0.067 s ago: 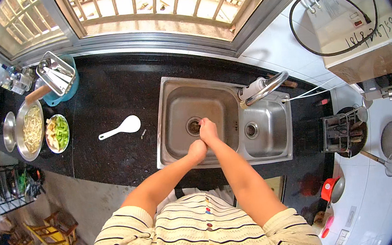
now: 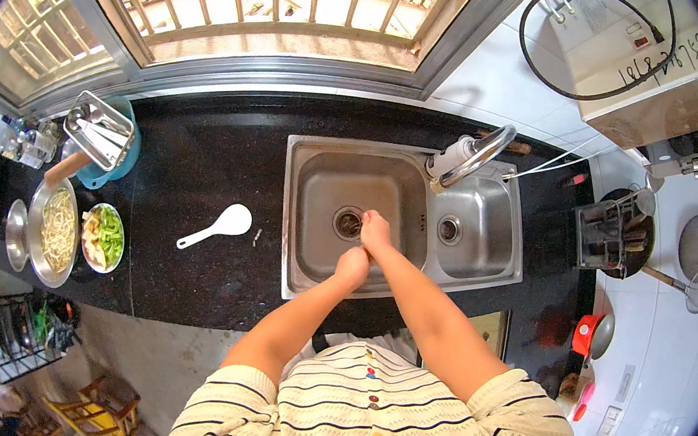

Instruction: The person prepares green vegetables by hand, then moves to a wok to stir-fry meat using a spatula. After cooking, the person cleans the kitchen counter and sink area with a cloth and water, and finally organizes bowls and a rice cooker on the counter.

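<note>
Left hand (image 2: pixel 352 267) and right hand (image 2: pixel 375 230) meet near the centre of the head view, over the left side of the steel sink (image 2: pixel 310 188); fingers look curled, but I cannot tell whether they are closed or gripping anything. The right hand is nearest the left drain (image 2: pixel 337 224). At the frame's left, 1 metal bowl (image 2: pixel 56 277) holds pale strands (image 2: pixel 59 229), 1 smaller bowl (image 2: pixel 107 269) green pieces (image 2: pixel 112 232), apparently already cut. Work at the sink seems unfinished; how much is left cannot be judged.
</note>
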The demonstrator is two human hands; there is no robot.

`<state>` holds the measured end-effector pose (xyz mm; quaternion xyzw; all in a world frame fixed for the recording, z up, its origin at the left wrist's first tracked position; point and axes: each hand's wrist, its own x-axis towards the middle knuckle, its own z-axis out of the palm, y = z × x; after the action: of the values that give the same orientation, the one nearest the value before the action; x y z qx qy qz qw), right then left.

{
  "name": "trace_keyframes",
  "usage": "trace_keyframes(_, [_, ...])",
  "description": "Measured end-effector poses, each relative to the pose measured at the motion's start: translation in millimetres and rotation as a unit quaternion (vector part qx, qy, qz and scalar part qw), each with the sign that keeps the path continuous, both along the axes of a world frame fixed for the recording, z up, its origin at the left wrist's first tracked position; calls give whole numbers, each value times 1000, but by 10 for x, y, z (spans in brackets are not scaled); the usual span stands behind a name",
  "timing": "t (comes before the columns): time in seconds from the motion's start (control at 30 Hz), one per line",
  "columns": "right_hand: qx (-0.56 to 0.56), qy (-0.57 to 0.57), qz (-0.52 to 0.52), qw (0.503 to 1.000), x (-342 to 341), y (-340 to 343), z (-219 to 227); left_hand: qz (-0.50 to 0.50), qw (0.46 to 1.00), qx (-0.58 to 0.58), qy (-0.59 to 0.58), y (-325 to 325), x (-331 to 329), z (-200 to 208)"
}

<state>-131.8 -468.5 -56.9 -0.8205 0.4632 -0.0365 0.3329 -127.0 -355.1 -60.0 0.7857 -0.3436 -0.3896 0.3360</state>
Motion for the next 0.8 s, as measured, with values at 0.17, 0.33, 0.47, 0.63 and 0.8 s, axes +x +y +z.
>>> trace_keyframes(0.17, [396,-215,-93,888,-174,-317,-16,-63,979,-5,195,62,547,205])
trace_keyframes(0.33, [414,-369,-97,827,-148,-174,838,188,878,-43,438,58,844,412])
trace_keyframes(0.47, [315,-352,-27,881,-242,-150,930,338,781,-103,515,-44,955,540])
trace_keyframes(0.63, [266,-167,109,943,-448,-201,858,360,823,-155,410,-184,1007,432])
trace_keyframes(0.8, [273,-149,18,950,-357,-178,654,60,983,-136,112,-188,972,471])
